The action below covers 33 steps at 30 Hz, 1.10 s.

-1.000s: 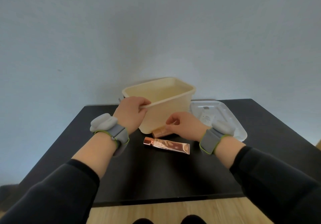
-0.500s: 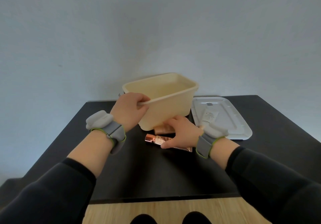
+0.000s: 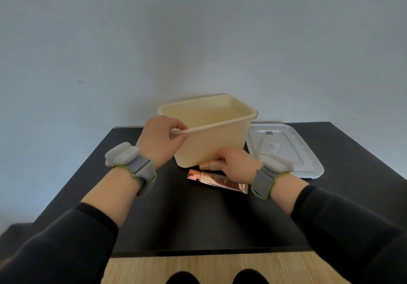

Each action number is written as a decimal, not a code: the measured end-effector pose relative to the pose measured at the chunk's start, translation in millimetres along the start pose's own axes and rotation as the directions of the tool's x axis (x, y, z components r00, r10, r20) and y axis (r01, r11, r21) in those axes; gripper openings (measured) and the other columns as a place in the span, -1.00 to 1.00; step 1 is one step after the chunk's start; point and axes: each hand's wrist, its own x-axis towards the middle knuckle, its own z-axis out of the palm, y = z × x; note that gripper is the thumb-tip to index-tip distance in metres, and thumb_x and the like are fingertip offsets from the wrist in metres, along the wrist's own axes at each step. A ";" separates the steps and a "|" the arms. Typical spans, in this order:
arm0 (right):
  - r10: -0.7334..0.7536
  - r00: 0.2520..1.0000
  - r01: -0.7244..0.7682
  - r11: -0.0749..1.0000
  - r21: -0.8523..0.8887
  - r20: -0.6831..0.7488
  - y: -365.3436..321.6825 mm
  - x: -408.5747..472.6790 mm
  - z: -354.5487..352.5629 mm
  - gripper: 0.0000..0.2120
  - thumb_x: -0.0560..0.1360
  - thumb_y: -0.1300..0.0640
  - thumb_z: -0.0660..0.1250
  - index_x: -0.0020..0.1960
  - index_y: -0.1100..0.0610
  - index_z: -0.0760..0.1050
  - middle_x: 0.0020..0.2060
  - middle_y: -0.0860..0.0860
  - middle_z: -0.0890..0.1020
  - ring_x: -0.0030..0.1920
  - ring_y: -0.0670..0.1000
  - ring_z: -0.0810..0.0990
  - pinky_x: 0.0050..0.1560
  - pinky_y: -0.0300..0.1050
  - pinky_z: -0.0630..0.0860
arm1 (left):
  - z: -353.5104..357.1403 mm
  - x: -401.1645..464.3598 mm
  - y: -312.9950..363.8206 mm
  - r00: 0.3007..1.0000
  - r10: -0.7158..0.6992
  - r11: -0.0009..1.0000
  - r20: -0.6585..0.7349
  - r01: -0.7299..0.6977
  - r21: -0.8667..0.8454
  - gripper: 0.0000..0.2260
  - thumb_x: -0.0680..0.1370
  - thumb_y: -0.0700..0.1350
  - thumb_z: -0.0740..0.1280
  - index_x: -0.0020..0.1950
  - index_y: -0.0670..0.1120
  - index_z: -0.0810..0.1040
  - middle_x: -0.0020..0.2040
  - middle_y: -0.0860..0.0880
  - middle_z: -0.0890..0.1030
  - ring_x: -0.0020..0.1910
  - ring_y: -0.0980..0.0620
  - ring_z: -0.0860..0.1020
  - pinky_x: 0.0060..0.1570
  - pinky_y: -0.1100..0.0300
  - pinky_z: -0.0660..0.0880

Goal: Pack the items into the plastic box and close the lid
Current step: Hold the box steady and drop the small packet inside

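Observation:
A cream plastic box [image 3: 217, 142] stands open at the back of the black table [image 3: 198, 217], its near side tipped up a little. My left hand [image 3: 160, 140] grips its near left rim. My right hand [image 3: 235, 164] reaches under the box's raised front edge, fingers closed on a small rose-gold item [image 3: 203, 166] that is mostly hidden there. A rose-gold tube [image 3: 217, 180] lies flat on the table just in front of that hand. The white lid [image 3: 297, 151] lies to the right of the box, with a white tube [image 3: 267, 148] on it.
A pale wall rises right behind the table. The table's front edge is near me, with wooden floor and my shoe tips below it. Both wrists wear grey bands with white pods.
My left hand has kept tilting the box by its rim. My right hand has slid left and forward under the box's front edge, uncovering most of the rose-gold tube.

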 end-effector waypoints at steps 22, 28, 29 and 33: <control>0.056 0.877 0.116 0.939 0.323 -0.478 5.1 -2.9 -100.3 -0.75 0.43 0.21 0.36 0.11 0.15 0.54 0.01 0.16 0.62 -0.09 0.09 0.56 0.06 0.01 0.55 | -9.5 -2.8 1.9 0.995 -0.001 0.999 0.096 0.004 -0.035 -0.84 0.55 -0.14 0.23 0.07 -0.11 0.55 0.08 -0.07 0.54 0.13 -0.06 0.43 0.17 0.12 0.36; 0.029 0.865 0.118 0.959 0.259 -0.500 10.5 4.6 -92.9 -0.70 0.44 0.27 0.33 0.16 0.13 0.50 -0.03 0.02 0.52 -0.06 0.00 0.47 0.01 -0.18 0.40 | -14.3 -2.3 0.7 0.992 0.023 0.999 0.125 -0.018 -0.038 -0.84 0.55 -0.16 0.22 0.09 -0.10 0.52 -0.05 0.00 0.47 -0.22 0.04 0.42 -0.03 0.20 0.31; 0.035 0.863 0.116 0.958 0.263 -0.505 10.7 6.2 -92.0 -0.70 0.43 0.26 0.34 0.16 0.13 0.49 -0.04 0.01 0.51 -0.06 -0.01 0.47 -0.02 -0.19 0.39 | -14.8 -2.1 -0.1 0.992 0.024 0.999 0.127 -0.020 -0.039 -0.85 0.56 -0.16 0.22 0.09 -0.10 0.52 -0.06 0.00 0.48 -0.21 0.02 0.43 -0.06 0.22 0.28; 0.080 0.850 0.085 0.955 0.285 -0.520 12.6 10.7 -89.6 -0.73 0.40 0.22 0.39 0.08 0.15 0.48 -0.11 0.00 0.53 -0.11 0.02 0.49 -0.10 -0.18 0.37 | -15.3 -0.8 -2.5 0.991 0.039 0.998 0.126 -0.034 -0.045 -0.85 0.55 -0.16 0.22 0.08 -0.10 0.52 -0.24 0.10 0.41 -0.32 0.11 0.39 -0.12 0.23 0.23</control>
